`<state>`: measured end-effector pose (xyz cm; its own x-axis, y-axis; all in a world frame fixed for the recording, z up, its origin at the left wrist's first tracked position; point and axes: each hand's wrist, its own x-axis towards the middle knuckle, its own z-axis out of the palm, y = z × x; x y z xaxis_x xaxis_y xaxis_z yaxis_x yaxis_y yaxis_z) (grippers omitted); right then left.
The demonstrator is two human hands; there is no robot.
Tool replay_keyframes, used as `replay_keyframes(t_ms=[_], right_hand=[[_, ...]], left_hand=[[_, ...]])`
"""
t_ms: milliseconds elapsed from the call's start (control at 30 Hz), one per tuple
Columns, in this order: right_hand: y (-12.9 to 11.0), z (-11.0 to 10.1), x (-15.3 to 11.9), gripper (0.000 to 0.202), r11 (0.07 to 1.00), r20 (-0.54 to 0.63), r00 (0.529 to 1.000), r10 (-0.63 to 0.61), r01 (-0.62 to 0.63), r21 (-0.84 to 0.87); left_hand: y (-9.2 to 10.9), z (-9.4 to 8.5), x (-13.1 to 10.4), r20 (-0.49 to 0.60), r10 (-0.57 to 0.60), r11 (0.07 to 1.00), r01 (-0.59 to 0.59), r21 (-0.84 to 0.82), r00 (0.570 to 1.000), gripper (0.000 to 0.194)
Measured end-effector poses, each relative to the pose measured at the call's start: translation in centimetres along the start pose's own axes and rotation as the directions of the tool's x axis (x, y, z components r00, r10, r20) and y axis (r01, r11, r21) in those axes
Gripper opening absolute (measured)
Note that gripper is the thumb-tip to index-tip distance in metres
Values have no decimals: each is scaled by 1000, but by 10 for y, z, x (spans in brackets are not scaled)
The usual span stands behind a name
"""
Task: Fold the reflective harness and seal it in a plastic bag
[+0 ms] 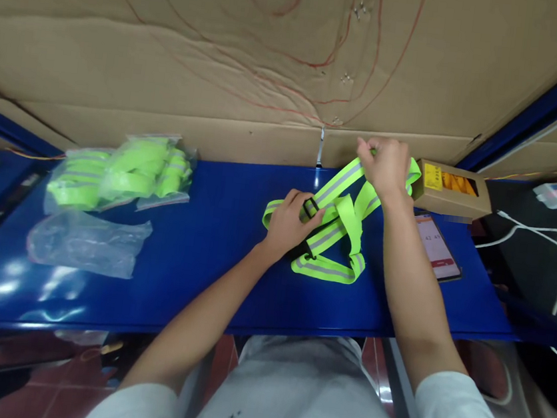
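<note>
The left hand's point(291, 222) fingers close on the neon strap point(327, 268) beside its black buckle point(309, 207), while the right hand point(387, 164) pinches a raised stretch. The strap's loops lie bunched on the blue table point(213, 248) between the forearms; close by on the right are a cardboard box point(453, 201) and phone point(436, 246), with bagged straps point(129, 175) well left.

The single head view looks forward and down from the wearer's eye level, close above the table point(212, 262), cardboard point(199, 59) filling the top.
</note>
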<state>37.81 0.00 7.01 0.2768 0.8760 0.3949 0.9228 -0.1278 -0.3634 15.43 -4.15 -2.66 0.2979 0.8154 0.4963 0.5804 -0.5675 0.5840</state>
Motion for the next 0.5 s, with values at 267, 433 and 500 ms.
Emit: replay_keyframes(t_ms=[267,433,500], right_hand=[[-9,-8,-5,51,977,88,974,-208,204,54],[-37,-27,-20,52,892,18,901,-432,425,151],[-52,-27,-29,54,847,118,849,-514,482,225]], left_hand=[[4,-10,0,-52,4,990,-12,-139,999,38],[11,-16,5,-97,-19,980,-1,-198,995,51],[11,-16,6,-133,-23,973,-9,-230,991,54]])
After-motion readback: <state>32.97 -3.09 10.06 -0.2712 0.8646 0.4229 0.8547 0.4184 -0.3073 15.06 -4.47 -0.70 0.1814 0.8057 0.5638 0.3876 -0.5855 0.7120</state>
